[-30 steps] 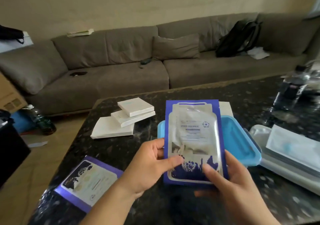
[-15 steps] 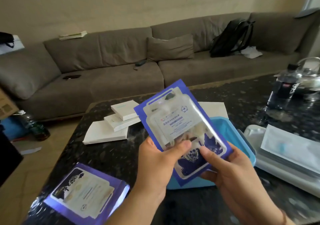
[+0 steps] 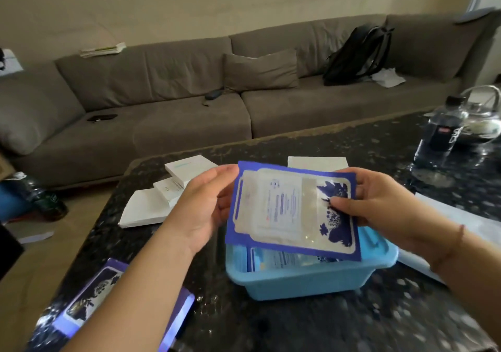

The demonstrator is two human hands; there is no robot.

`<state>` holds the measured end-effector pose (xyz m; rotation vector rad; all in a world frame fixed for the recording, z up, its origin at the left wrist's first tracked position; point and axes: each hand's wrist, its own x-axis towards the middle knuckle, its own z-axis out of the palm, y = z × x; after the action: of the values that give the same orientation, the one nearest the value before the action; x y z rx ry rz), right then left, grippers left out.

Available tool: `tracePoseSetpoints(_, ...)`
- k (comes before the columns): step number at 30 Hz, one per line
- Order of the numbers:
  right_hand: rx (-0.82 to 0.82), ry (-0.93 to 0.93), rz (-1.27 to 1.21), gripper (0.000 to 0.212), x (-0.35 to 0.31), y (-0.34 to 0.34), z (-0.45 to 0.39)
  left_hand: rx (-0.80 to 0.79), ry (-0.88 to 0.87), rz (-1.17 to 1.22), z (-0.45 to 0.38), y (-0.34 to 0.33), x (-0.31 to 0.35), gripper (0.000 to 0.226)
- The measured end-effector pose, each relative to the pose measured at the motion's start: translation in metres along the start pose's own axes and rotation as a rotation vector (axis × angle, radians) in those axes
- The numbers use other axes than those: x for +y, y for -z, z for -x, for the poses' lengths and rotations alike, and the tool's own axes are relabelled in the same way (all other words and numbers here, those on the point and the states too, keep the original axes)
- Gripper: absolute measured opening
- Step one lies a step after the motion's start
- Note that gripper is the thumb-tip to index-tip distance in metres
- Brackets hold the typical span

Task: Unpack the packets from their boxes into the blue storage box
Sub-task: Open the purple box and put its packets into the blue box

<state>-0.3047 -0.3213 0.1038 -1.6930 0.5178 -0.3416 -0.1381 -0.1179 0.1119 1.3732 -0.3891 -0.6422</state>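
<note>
Head view showed my left hand (image 3: 202, 210) and right hand (image 3: 379, 202) pinching a blue-bordered packet (image 3: 294, 210) flat above the blue storage box (image 3: 306, 281), where I saw other packets already lying. White boxes (image 3: 165, 191) waited on the tabletop (image 3: 325, 324); nothing blocked the drop.

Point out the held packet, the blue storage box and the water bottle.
held packet (image 3: 284, 208), head view, on its clear middle panel.
blue storage box (image 3: 301, 284), head view, on its near wall.
water bottle (image 3: 439, 137), head view, on its dark label.
</note>
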Motion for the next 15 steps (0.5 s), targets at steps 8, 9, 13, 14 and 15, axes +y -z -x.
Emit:
tracePoseSetpoints(8, -0.079, -0.138, 0.271, 0.037, 0.008, 0.008, -0.028, 0.092, -0.162, -0.576, -0.028, 0.012, -0.009, 0.013)
tracePoseSetpoints(9, -0.103, -0.154, 0.321, 0.037, 0.009, 0.008, -0.031, 0.121, -0.234, -0.688, -0.029, 0.011, -0.011, 0.014)
tracePoseSetpoints(13, -0.154, -0.191, 0.463, 0.035, 0.010, -0.003, -0.038, 0.131, -0.498, -0.992, -0.028, 0.005, -0.022, 0.016)
tracePoseSetpoints(14, -0.151, -0.189, 0.498, 0.035, 0.012, -0.007, -0.039, 0.090, -0.541, -1.042, -0.028, 0.004, -0.024, 0.015)
tracePoseSetpoints(15, -0.152, -0.191, 0.533, 0.035, 0.015, -0.011, -0.040, 0.023, -0.559, -1.093, -0.028, 0.002, -0.025, 0.014)
